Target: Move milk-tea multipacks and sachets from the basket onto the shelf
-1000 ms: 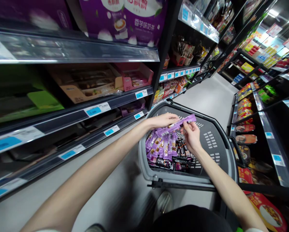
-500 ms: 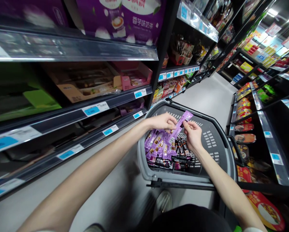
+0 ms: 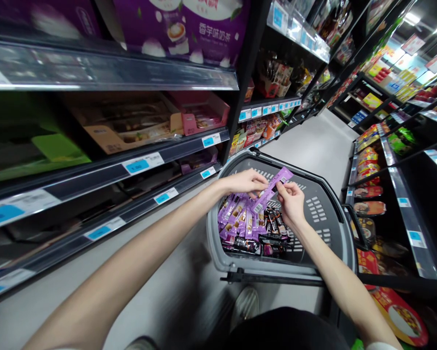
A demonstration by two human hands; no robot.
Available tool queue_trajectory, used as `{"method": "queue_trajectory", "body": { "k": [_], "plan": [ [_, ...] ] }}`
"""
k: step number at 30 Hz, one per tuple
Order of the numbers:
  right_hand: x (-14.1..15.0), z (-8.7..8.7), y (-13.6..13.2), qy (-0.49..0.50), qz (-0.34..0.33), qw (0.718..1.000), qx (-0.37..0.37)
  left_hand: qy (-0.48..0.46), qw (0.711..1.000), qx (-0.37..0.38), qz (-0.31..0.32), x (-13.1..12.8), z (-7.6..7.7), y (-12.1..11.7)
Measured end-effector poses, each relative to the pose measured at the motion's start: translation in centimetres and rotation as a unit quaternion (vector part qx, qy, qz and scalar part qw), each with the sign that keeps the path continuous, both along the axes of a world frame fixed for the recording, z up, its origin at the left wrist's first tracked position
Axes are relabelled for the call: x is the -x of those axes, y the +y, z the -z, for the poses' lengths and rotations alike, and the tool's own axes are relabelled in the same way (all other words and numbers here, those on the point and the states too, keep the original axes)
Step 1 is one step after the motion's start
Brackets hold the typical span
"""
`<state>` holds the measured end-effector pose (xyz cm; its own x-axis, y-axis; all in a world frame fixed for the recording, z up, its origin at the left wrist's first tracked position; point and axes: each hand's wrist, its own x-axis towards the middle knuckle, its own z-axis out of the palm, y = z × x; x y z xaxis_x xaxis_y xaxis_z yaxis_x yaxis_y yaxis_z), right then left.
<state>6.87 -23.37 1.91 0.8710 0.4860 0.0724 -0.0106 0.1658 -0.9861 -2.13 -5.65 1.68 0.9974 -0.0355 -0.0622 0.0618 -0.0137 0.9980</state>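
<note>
Over a grey shopping basket (image 3: pixel 344 233), both hands hold one long purple snack packet (image 3: pixel 265 197), tilted with its upper end toward the right. My left hand (image 3: pixel 245 183) pinches it from the left side, fingers curled. My right hand (image 3: pixel 292 200) grips it near the upper end, thumb on top. Below, inside the basket, lie several purple packets (image 3: pixel 236 218) in a loose pile at the left. Several black packets (image 3: pixel 276 223) lie beside and in front of them. Part of the held packet is hidden behind my fingers.
Store shelves (image 3: pixel 141 163) with price tags run along the left, holding open cartons (image 3: pixel 131 129) and a large purple box (image 3: pixel 207 29). Another shelf (image 3: pixel 404 204) with bagged goods stands close on the right. The aisle floor (image 3: pixel 313 136) stretches ahead. A shoe (image 3: pixel 245 306) is just below the basket.
The held packet has turned very slightly in my fingers. Both hands stay nearly in place, and the whole view has shifted a little.
</note>
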Motion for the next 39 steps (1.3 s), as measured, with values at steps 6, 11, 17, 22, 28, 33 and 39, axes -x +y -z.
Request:
{"method": "queue_trajectory", "body": {
  "k": [6, 11, 17, 22, 28, 33, 39],
  "plan": [
    [0.02, 0.07, -0.04, 0.004, -0.002, 1.000, 0.001, -0.004, 1.000, -0.003, 0.001, -0.12, 0.27, 0.03],
    [-0.11, 0.05, -0.10, 0.002, 0.001, 1.000, 0.015, -0.008, 1.000, -0.007, 0.000, -0.30, 0.59, 0.06],
    [-0.33, 0.27, -0.10, -0.005, -0.002, 1.000, 0.027, -0.018, 1.000, -0.024, -0.010, -0.30, 0.58, -0.01],
    [-0.28, 0.28, -0.09, 0.005, -0.007, 1.000, 0.022, -0.050, 0.998, -0.048, 0.003, -0.11, 0.34, -0.06],
    [-0.32, 0.13, -0.06, 0.020, -0.018, 0.999, 0.028, -0.120, 0.987, -0.104, 0.002, -0.34, 0.64, 0.02],
    [-0.27, 0.14, 0.01, 0.026, -0.032, 0.999, 0.017, -0.137, 0.982, -0.131, -0.005, -0.50, 0.79, -0.11],
    [-0.39, 0.21, -0.01, 0.025, -0.032, 0.999, 0.027, -0.140, 0.978, -0.151, -0.033, -0.29, 0.59, -0.26]
  ]
}}
